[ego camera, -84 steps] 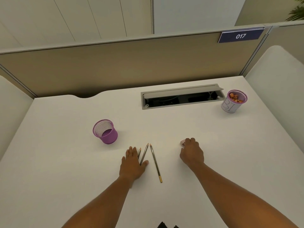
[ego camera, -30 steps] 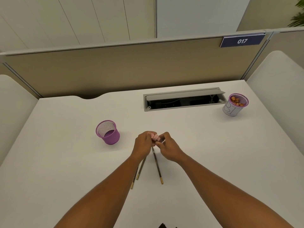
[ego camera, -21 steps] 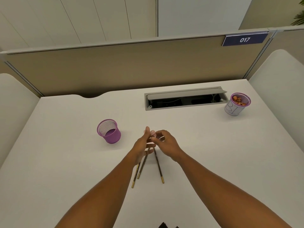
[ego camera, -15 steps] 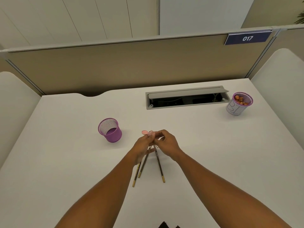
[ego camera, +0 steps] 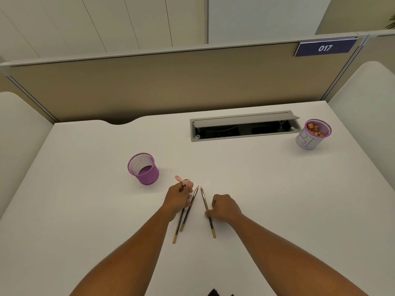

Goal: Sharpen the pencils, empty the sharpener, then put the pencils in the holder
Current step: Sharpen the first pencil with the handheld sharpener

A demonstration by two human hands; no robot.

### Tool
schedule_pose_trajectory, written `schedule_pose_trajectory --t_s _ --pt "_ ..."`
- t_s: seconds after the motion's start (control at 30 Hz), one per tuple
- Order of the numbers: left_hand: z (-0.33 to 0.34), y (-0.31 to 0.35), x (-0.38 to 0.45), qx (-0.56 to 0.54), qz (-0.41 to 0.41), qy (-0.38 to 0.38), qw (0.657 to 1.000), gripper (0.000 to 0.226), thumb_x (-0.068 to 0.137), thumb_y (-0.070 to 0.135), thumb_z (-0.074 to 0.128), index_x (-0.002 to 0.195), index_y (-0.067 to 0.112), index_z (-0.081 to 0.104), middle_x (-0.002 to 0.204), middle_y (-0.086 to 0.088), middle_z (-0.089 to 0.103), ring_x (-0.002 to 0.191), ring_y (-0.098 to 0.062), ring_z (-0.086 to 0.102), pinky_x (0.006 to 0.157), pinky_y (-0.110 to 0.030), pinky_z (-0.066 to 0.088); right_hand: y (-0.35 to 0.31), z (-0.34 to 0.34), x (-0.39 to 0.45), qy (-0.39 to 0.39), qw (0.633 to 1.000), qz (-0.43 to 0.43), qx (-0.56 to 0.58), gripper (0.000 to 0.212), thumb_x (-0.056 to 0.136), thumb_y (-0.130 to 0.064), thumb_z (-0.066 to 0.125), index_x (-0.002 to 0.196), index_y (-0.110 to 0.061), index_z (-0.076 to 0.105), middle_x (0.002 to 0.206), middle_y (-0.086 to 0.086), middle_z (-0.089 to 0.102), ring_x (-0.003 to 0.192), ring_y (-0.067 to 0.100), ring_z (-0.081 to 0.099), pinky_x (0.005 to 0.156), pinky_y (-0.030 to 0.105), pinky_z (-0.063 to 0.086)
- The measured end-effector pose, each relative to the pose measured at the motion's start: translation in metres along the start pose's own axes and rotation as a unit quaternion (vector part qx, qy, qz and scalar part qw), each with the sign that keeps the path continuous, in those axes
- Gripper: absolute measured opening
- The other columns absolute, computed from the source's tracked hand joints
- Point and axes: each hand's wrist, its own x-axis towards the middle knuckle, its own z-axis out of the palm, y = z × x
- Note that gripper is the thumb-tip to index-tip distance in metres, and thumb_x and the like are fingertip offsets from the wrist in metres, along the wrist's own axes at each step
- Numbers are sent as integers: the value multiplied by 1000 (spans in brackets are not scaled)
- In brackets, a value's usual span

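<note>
At mid-frame my left hand [ego camera: 177,199] pinches the small pink sharpener [ego camera: 185,183], my right hand [ego camera: 224,207] curls onto the rightmost of three dark, gold-capped pencils [ego camera: 207,211] on the white desk [ego camera: 277,199].

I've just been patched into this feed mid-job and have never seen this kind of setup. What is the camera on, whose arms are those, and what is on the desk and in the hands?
There is no machine here. The one view comes from a camera worn on a person's head, looking forward and down, so the two bare arms are that person's own.

On the white desk stand an empty purple mesh holder and, far right, a cup of shavings beside an open cable hatch.

The left hand grips a small pink sharpener. Two pencils lie partly under it. The right hand has curled fingers at the third pencil, which lies on the desk; whether they grip it is unclear.
</note>
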Motion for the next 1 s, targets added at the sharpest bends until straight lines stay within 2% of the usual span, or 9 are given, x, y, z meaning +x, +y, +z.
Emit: schedule_pose_trajectory --t_s 0.07,0.13,0.23,0.3,0.4,0.57,0.67,0.77,1.0 --pt "-2 -2 0 23 4 -3 1000 17 99 31 58 99 14 65 85 -13 46 75 -24 42 70 -35 47 -1 2 1 -4 1000 -3 -13 36 69 -38 74 95 -17 59 96 0 58 84 19 59 63 26 45" --pt "-5 -5 1 48 13 5 999 25 100 29 58 116 11 65 84 -13 50 76 -23 47 74 -34 53 -1 5 2 -3 1000 -11 -25 33 70 -32 71 96 -17 59 96 0 58 84 19 58 62 26 43" --pt "-7 -8 2 100 31 24 994 32 99 27 61 126 11 63 98 -7 62 86 -21 59 82 -36 60 0 9 3 6 999 -26 -46 25 73 -21 64 96 -15 59 99 3 60 85 22 60 61 26 43" --pt "-8 -9 1 119 43 21 992 32 97 25 62 127 14 63 105 -4 64 91 -19 60 82 -36 61 0 10 3 9 999 -23 -45 24 72 -18 61 96 -14 59 99 4 60 85 22 59 61 25 42" --pt "-10 -9 0 138 56 24 989 26 95 23 66 121 22 64 102 0 66 90 -18 62 83 -40 60 2 10 3 14 999 -20 -29 26 73 -21 58 98 -13 60 100 4 57 88 23 58 63 26 42" --pt "-15 -10 0 176 76 34 981 20 89 25 71 106 32 64 101 6 68 97 -12 65 88 -36 55 8 -4 5 61 995 -63 56 25 83 -17 48 103 -13 62 104 6 53 97 24 55 76 28 42" --pt "-16 -9 -4 194 99 38 975 19 89 23 71 98 37 62 99 13 68 94 -6 64 81 -22 51 15 -18 5 76 987 -117 77 27 88 -11 46 109 -16 62 103 4 52 91 18 53 78 28 41" --pt "-17 -5 -8 211 114 43 970 23 90 20 71 94 40 60 95 23 67 88 6 62 68 -5 42 22 -30 6 84 983 -148 68 23 91 -16 48 109 -20 63 97 -3 51 87 14 51 77 28 41" --pt "-18 -4 -10 236 143 34 961 18 88 11 73 100 22 66 93 23 66 79 23 57 69 4 37 29 -42 4 94 977 -193 10 26 94 -22 49 115 -25 63 96 -9 47 93 14 56 79 30 44"
